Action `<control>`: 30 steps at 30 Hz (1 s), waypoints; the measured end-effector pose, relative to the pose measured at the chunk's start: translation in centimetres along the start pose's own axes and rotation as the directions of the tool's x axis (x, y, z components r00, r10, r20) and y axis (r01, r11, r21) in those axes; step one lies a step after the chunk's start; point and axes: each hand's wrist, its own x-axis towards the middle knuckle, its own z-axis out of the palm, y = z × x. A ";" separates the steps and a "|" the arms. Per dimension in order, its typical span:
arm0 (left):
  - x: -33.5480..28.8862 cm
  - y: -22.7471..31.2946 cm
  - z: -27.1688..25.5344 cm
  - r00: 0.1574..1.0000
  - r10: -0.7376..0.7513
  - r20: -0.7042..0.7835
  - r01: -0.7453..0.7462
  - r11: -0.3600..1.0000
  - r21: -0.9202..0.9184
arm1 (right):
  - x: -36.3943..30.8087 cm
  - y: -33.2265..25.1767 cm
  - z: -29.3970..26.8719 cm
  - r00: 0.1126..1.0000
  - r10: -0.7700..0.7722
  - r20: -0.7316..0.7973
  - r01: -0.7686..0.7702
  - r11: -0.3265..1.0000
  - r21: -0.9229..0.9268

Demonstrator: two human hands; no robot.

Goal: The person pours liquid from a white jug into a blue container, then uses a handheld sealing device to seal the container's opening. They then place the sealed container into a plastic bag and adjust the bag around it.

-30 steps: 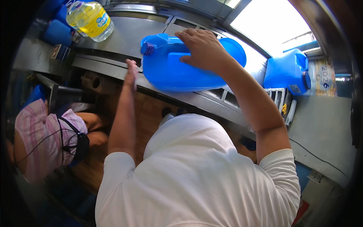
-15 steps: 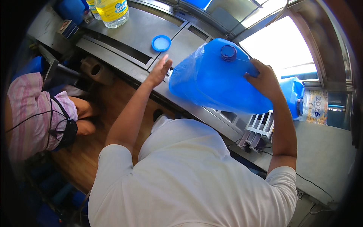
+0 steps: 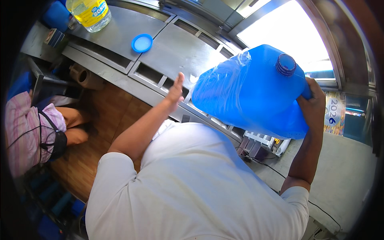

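Observation:
A large blue plastic jerrycan point(image 3: 260, 94) is tilted above the right part of the metal counter, its dark-ridged capped neck point(image 3: 286, 65) at the upper right. Clear plastic film point(image 3: 228, 82) wraps its left end. My right hand point(image 3: 312, 105) is closed around the handle at its right side. Just left of the jerrycan, my left hand point(image 3: 176, 94) is held up with fingers stretched, apart from it and holding nothing. A round blue lid point(image 3: 142, 43) lies on the counter beyond my left hand.
A clear bottle with a yellow label point(image 3: 94, 17) stands at the far left of the steel counter point(image 3: 176, 50). Below my right arm are a white rack point(image 3: 264, 142) and a loose cable point(image 3: 276, 171). Another person in striped clothing point(image 3: 30, 132) is at the left.
The jerrycan has moved right and nearer to me, with my right hand still on its handle. My left hand has shifted slightly right and down, remaining open.

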 end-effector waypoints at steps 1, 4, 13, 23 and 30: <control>0.2 -0.9 1.9 0.998 -0.008 0.065 0.010 1.000 -0.030 | 0.1 0.8 0.0 1.000 0.015 -0.009 -0.015 1.000 -0.004; 0.8 -2.0 7.2 0.912 0.088 0.400 -0.069 0.996 -0.063 | 0.5 3.0 0.5 1.000 0.015 -0.007 -0.016 0.998 -0.066; 6.7 -0.2 4.9 0.969 -0.081 0.233 0.056 0.992 0.113 | 3.3 6.1 3.8 0.998 0.020 0.067 -0.016 0.998 -0.065; 8.4 1.4 1.0 0.911 0.352 0.213 -0.412 0.776 0.478 | 5.7 7.7 6.3 0.983 0.185 -0.002 -0.178 0.953 0.246; 12.2 1.7 2.7 0.918 0.344 0.197 -0.395 0.759 0.518 | 3.8 8.7 9.9 0.954 0.292 -0.068 -0.239 0.876 0.418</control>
